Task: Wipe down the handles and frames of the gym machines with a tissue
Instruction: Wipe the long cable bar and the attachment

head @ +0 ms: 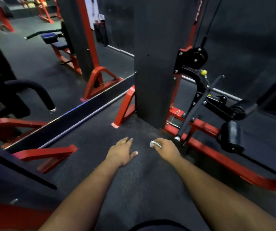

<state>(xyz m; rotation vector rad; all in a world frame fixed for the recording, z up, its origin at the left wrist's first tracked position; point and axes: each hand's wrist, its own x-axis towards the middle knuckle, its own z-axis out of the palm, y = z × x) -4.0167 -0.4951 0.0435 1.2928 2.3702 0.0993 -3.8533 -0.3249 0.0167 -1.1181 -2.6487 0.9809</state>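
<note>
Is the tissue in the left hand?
No, the right hand pinches the tissue; the left hand is open and empty.

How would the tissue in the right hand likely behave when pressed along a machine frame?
The tissue looks crumpled into a small wad in the right hand, so probably soft and floppy. It seems very light, pinched by fingertips alone. Rubbed against the red frame, it may tear.

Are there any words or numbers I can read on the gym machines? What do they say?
No text here can be read.
Red marks on the black upright of the cable machine: too blurred to read.
White poster on the far machine: blurred, unreadable.
Small yellow sticker by the black bracket: too small to tell.
The tissue in the right hand shows no writing.
</note>
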